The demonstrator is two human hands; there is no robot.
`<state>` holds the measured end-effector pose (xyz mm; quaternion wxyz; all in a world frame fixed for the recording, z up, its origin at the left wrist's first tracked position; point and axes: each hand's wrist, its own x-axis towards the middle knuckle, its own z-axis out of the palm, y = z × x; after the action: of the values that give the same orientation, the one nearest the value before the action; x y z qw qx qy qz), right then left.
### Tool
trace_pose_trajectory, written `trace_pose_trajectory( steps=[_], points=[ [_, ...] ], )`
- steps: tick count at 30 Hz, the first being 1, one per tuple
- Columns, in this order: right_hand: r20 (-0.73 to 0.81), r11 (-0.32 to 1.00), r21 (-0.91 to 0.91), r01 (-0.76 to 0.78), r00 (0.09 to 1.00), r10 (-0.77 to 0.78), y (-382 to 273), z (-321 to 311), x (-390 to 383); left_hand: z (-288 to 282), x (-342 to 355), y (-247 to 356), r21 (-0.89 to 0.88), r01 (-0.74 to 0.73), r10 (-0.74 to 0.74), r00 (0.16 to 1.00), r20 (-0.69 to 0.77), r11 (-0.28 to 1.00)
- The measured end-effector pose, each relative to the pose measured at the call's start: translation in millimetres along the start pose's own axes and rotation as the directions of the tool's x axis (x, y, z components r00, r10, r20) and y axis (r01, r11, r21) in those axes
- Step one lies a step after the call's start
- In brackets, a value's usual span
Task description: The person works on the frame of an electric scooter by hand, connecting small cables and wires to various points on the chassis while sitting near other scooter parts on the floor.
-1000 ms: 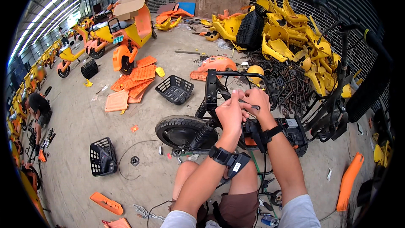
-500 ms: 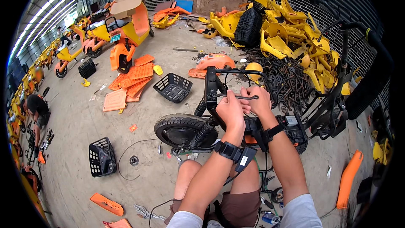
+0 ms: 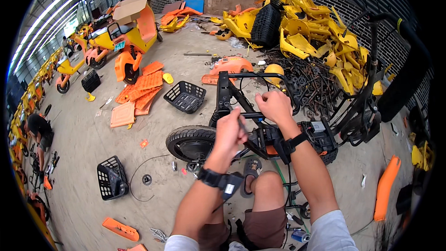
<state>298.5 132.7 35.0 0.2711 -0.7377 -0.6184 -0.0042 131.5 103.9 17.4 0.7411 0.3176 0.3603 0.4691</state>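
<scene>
A stripped black scooter frame (image 3: 225, 88) stands before me with a rear wheel (image 3: 183, 144) at its left and an open housing with electrical parts (image 3: 318, 137) at its right. My left hand (image 3: 231, 130) is closed around a slim dark metal tool (image 3: 242, 123), blurred and partly hidden by the fingers, just below the frame's upright. My right hand (image 3: 274, 106) is higher and to the right, fingers curled at the frame beside a black tube; what is inside them is hidden. Black straps with small devices are on both my wrists.
Black baskets (image 3: 184, 96) lie on the concrete floor (image 3: 83, 148), along with orange panels (image 3: 139, 95) and loose parts. Heaped yellow panels (image 3: 316, 32) and dark metal pieces (image 3: 309, 81) are at back right. Parked scooters (image 3: 127, 60) stand behind. A bent co-worker (image 3: 39, 128) is at far left.
My hands have moved apart: the left down and leftward with the tool, the right slightly up and left. My leg has shifted, and a grey clog now shows below the frame.
</scene>
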Motion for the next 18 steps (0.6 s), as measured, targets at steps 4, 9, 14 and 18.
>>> trace_pose_trajectory(
  steps=[4, 9, 14, 18],
  points=[
    [-0.001, 1.0, 0.019, 0.014, 1.0, -0.014, -5, -6, -3, -45, -3, 35, 0.081, 0.208, -0.221, 0.945, 0.239, 0.975],
    [-0.002, 0.998, 0.055, 0.022, 1.0, -0.022, -1, -3, -2, -67, -10, 87, 0.387, 0.268, -0.367, 0.906, 0.212, 0.883],
    [0.02, 0.999, 0.049, 0.012, 1.0, -0.013, 1, -5, -3, -63, -1, 110, 0.651, 0.101, -0.34, 0.906, 0.252, 0.752],
    [0.021, 0.999, 0.03, 0.026, 0.999, -0.026, -1, -5, -1, -62, 7, 113, 0.708, 0.036, -0.293, 0.924, 0.245, 0.705]
  ],
)
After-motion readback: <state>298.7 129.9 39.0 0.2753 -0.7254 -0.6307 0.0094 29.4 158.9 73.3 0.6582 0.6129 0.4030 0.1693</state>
